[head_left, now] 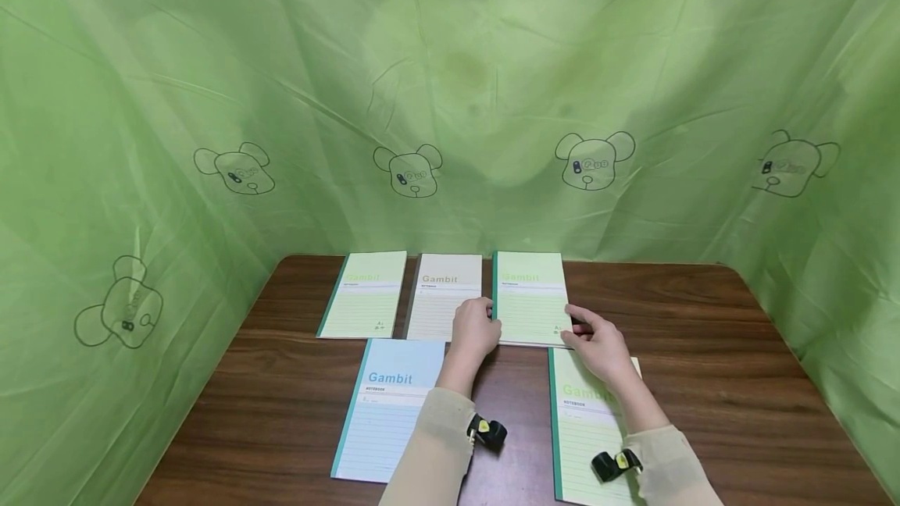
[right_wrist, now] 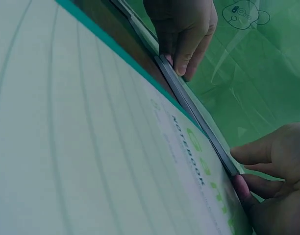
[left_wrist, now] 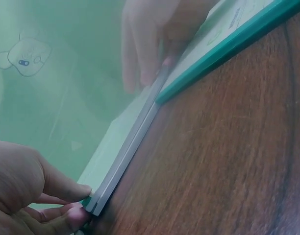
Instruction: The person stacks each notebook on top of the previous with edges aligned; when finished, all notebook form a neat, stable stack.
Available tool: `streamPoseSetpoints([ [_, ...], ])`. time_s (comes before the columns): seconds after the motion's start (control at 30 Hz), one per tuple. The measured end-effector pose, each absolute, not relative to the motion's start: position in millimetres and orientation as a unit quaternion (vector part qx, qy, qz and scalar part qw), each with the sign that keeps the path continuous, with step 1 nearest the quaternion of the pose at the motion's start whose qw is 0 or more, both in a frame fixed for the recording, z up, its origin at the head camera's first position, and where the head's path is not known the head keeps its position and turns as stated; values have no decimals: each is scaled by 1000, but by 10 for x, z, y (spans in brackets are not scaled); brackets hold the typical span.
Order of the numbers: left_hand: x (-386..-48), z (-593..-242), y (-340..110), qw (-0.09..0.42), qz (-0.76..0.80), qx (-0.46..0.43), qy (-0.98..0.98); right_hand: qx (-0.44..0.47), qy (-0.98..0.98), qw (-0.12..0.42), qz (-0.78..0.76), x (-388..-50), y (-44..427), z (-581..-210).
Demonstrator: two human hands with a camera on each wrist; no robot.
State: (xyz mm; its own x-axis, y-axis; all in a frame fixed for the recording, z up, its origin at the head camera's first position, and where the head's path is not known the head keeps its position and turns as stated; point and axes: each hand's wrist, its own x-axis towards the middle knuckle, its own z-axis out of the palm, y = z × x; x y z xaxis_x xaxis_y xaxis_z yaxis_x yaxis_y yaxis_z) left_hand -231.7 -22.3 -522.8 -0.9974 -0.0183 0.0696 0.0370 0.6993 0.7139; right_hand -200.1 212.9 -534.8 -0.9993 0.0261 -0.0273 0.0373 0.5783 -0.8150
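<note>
Both hands are at the light green notebook with a dark green spine, at the back right of the row. My left hand grips its near left corner; in the left wrist view the thumb and fingers pinch around that corner. My right hand holds the near right corner, its fingertips on the edge in the right wrist view. Seen from the side, the near edge shows two layers, like stacked notebooks. A second green notebook lies partly under the right forearm, and the notebook's underside is hidden.
Left of the held notebook lie a greyish notebook, partly covered by the left hand, and another green one. A blue notebook lies in front, beside the left forearm. Green cloth hangs behind the brown wooden table.
</note>
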Motion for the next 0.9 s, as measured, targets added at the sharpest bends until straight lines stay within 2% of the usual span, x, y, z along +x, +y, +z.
streamPoseSetpoints([
  [0.43,-2249,-5025,-199,17,-429,-19,-903,-44,864,58,-498,-1807,2368,-4984],
  [0.7,-2071,-4837,-251,12,-381,-155,-911,-44,867,58,-492,-1576,2692,-4749],
  [0.9,-1870,-4866,-370,-29,-362,-209,-908,-55,870,62,-486,-1341,2956,-4689],
])
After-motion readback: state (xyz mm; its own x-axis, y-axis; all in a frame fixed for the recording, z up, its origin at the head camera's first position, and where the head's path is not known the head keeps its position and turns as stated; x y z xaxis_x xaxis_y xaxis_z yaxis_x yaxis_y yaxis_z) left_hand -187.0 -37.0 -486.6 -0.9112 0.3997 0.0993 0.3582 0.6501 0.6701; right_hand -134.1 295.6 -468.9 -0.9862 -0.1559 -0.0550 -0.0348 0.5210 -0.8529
